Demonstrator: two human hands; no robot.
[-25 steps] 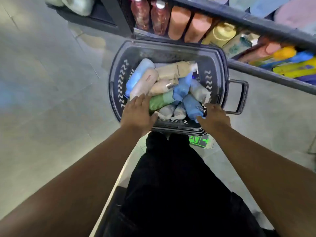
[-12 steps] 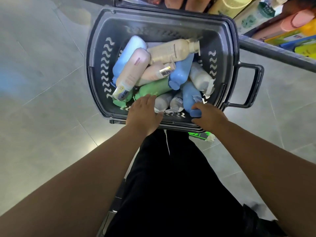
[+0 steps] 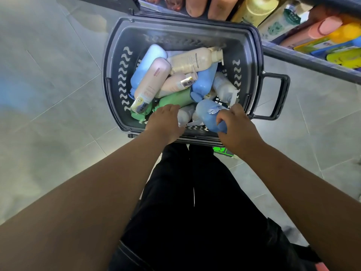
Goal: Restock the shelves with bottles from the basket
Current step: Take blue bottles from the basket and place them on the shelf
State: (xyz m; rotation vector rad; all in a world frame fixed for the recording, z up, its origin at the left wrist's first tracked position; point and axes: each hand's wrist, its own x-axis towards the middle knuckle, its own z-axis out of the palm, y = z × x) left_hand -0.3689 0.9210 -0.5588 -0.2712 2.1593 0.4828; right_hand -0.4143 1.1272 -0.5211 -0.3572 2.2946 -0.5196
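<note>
Nearest, the person's black trousers (image 3: 195, 202) fill the lower middle. Both bare forearms reach forward over them to the near rim of the dark basket (image 3: 109, 81), which stands on the grey tiled floor (image 3: 58, 85).

The right hand (image 3: 237, 127) has its grip clamped on the near blue bottle (image 3: 207, 114), fingers and thumb curled round its near end. The bottle's body slants up out of the heap by the basket's near right corner. The left hand (image 3: 166, 124) lies palm down on the pile just beside it, fingertips at the green bottle (image 3: 175, 98) and over a small white bottle (image 3: 184, 114). Whether its grip has closed on anything I cannot tell.

Deeper in the basket the bottles lie on their sides, jumbled and touching:
- A pink bottle (image 3: 152, 81) rests against a pale blue bottle (image 3: 146, 63) along the left wall.
- A lighter pink bottle (image 3: 173, 85) bears a barcode sticker.
- A second blue bottle (image 3: 204, 83) sits in the middle.
- A white bottle (image 3: 222, 87) leans at the right wall.
- A cream bottle (image 3: 193, 60) lies crosswise on top at the far end.

A side handle (image 3: 277, 96) juts from the right wall. Beyond the far rim, the shelf (image 3: 312, 63) holds a gold bottle (image 3: 254, 8), terracotta bottles (image 3: 197, 4) and further coloured packs to the right.
</note>
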